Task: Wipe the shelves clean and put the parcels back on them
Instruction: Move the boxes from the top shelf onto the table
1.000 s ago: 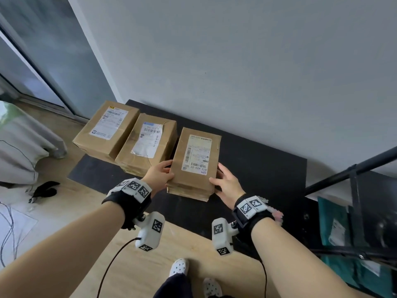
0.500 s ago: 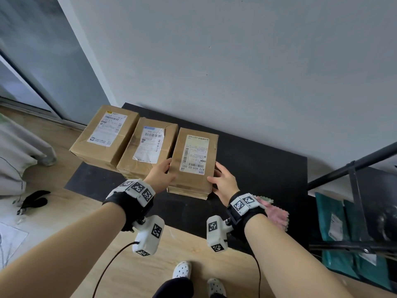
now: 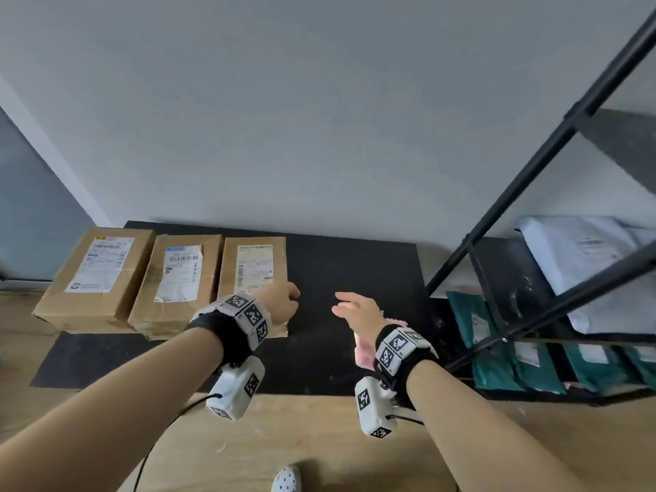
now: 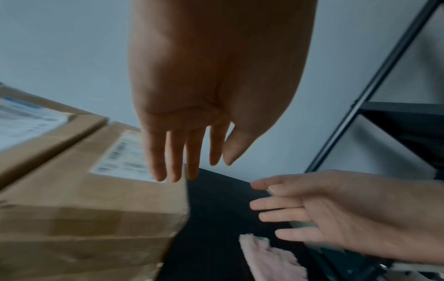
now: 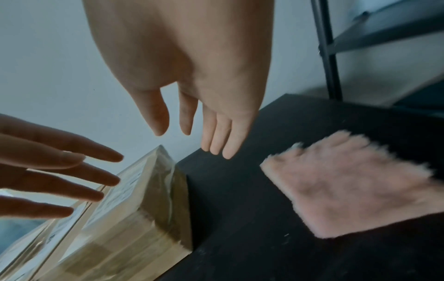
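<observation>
Three brown cardboard parcels lie side by side on a black board (image 3: 348, 264) by the wall: the left parcel (image 3: 96, 275), the middle parcel (image 3: 177, 278) and the right parcel (image 3: 253, 268). My left hand (image 3: 284, 301) hovers over the right parcel's near right corner, fingers straight, holding nothing (image 4: 182, 157). My right hand (image 3: 349, 307) is open above the bare board, apart from the parcel (image 5: 197, 136). A pink fluffy cloth (image 5: 355, 182) lies on the board under my right wrist (image 3: 364, 349).
A black metal shelf rack (image 3: 532, 179) stands at the right. A white bag parcel (image 3: 582, 257) lies on one shelf, and several teal bag parcels (image 3: 532, 360) stand below. Wooden floor (image 3: 301, 438) runs in front, with a grey wall behind.
Both hands have let go of the right parcel and lifted away from it; it now rests on the board beside the middle one. The view has turned right toward the rack.
</observation>
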### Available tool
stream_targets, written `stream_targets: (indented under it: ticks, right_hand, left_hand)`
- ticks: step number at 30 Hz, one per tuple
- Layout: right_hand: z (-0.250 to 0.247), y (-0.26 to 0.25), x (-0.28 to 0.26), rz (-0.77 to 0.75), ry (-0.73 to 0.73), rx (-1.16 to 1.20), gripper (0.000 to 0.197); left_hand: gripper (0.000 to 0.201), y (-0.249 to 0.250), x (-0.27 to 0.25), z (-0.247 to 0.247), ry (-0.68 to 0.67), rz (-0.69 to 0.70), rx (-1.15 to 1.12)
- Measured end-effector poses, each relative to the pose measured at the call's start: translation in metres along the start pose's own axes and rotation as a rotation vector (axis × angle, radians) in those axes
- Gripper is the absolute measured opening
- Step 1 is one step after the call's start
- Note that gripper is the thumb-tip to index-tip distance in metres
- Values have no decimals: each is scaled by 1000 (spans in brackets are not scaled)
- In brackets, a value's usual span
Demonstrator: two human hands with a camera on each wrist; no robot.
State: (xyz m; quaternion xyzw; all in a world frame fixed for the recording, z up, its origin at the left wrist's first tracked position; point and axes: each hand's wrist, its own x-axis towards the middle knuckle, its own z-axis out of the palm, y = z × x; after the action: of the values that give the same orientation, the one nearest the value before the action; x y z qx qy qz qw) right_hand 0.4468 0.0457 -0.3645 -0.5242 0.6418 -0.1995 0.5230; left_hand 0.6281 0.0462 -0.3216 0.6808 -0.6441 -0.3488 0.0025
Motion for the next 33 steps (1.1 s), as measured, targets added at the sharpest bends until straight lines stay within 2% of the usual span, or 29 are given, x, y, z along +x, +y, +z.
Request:
stream_targets:
  ticks: [4,8,16,20,23,25,28,30,33]
  right_hand:
    - [-54,29,-35,-12,64,-107,35]
    - [-107,68,-78,24,160,-193,34]
    - [-253,165,-196,54,299,-242,37]
    - [-330,196,-250,73,387,-298,35]
    - [-391,213,-287,80,475,-319,35]
    - [-430,222,-307,87,516,-376,36]
    - [-491,232,-328,100,572,-455,37]
    - [-532,235,-338,100,619,-492,36]
    - [-595,243,-343,102,669,-505,33]
  left_hand:
    - [35,70,-1,33,-125,125,246]
    - [34,142,-11,74,-170,209,406]
    - [34,319,-79,174,-116,412,511]
    - [31,409,-115,212,-76,540,594]
    - [18,479,-132,226,-84,606,653]
    - [26,525,-139,230,-56,642,665]
    - [18,589,-149,237,-17,701,704]
    - [26,632,-144,246,0,729,740]
    - [22,696,-141,253,10,770,788]
